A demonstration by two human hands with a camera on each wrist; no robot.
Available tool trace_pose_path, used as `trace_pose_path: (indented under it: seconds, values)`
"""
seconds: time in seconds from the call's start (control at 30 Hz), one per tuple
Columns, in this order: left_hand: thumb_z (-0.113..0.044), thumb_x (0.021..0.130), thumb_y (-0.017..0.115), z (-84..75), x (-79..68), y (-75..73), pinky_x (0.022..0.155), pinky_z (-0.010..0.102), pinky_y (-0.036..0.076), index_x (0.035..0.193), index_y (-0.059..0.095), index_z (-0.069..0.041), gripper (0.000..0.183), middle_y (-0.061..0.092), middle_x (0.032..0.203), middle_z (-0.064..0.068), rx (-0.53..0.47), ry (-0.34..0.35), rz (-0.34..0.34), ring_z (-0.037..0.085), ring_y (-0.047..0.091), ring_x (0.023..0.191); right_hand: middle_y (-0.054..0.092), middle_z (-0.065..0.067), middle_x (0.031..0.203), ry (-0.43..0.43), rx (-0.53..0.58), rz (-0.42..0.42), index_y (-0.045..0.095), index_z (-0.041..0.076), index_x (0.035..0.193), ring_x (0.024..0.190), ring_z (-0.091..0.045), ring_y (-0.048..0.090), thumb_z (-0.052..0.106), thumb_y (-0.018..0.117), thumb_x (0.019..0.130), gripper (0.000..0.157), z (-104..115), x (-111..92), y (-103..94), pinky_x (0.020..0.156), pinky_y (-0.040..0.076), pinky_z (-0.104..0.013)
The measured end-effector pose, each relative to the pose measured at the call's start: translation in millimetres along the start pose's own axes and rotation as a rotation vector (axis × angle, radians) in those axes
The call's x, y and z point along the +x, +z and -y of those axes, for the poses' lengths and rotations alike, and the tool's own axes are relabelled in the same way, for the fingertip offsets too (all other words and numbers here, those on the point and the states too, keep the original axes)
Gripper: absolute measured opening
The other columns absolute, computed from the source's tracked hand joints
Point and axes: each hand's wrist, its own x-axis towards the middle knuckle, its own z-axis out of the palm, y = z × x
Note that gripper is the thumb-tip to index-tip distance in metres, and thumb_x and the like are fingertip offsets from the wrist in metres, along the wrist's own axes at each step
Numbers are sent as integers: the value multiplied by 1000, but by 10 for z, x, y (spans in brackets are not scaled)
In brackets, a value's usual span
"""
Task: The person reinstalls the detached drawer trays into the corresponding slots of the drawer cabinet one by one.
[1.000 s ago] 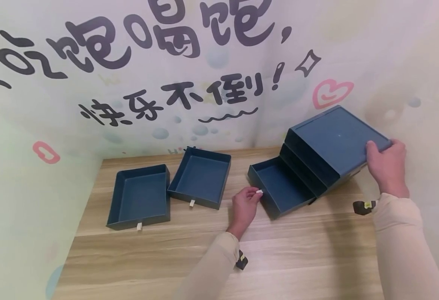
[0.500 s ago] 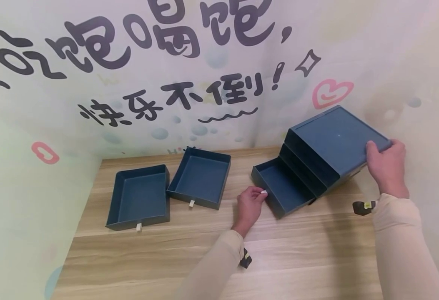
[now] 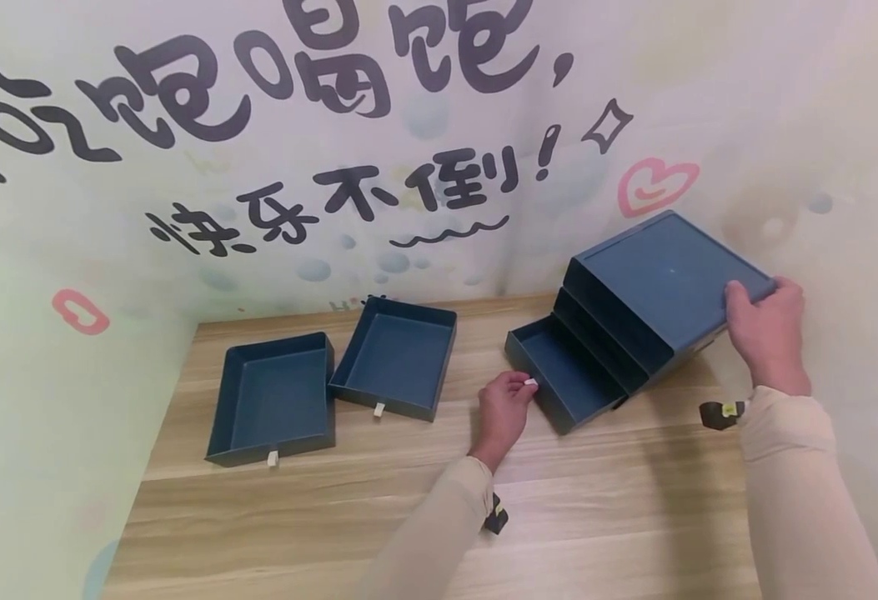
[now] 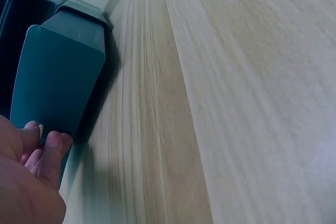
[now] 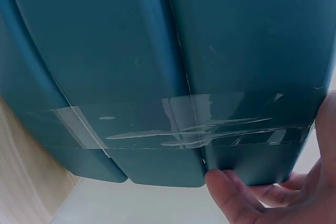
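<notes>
My left hand [image 3: 504,412] pinches the small white pull tab [image 3: 531,382] on the front of a dark blue drawer [image 3: 569,358]. That drawer sticks partly out of the lowest slot of a dark blue drawer cabinet [image 3: 671,275]; the two slots above it hold no drawers. With thumb on top and fingers over the edge, my right hand [image 3: 765,333] grips the cabinet's far right end. In the right wrist view, clear tape [image 5: 173,124] runs across the joined tiers of the cabinet. The left wrist view shows thumb and fingertips at the tab, low on the drawer front.
Two loose blue drawers, one at the left [image 3: 281,396] and one nearer the middle [image 3: 401,354], lie open side up, their corners close together. A printed wall sheet [image 3: 439,258] rises behind the wooden table [image 3: 296,533]; another wall stands at the left.
The lowest drawer has slid a little further into the cabinet, and my left hand has moved right with it. My right hand keeps its grip. The head view has shifted slightly.
</notes>
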Motion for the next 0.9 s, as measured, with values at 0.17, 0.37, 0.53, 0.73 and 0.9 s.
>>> trace_pose_path:
  seconds: [0.17,0.37,0.53,0.73,0.9]
  values:
    - [-10,93,74,-7,14,19,77,21,61,107,73,0,17,79,103,11,-1,2,15,17,77,94,19,-29,157,7,2,1,10,-6,155,138,-37,28,49,40,100,84,-1,0,1,121,28,-51]
    - [-9,93,74,-16,28,54,76,20,61,106,74,-1,15,79,102,11,-1,-12,15,15,76,93,20,-30,158,-6,-5,-19,11,-7,155,140,-39,29,48,40,100,84,2,5,13,122,27,-54]
    - [-8,93,73,-21,40,89,76,20,61,106,73,0,15,79,102,12,-2,-10,26,15,76,92,19,-31,158,-10,-19,-24,10,-8,155,142,-41,27,48,40,100,84,3,4,11,123,25,-55]
    - [-10,95,72,-30,57,129,75,21,61,108,73,-3,15,79,103,12,21,-27,48,14,76,92,20,-31,157,-10,-31,-30,11,-8,155,141,-42,28,49,39,100,84,0,1,11,122,26,-56]
    - [-9,94,72,-39,74,169,73,20,61,106,74,-2,13,79,101,13,13,-22,50,14,76,88,19,-32,158,-10,-38,-30,10,-8,155,142,-43,28,50,39,99,85,-5,2,13,122,26,-57]
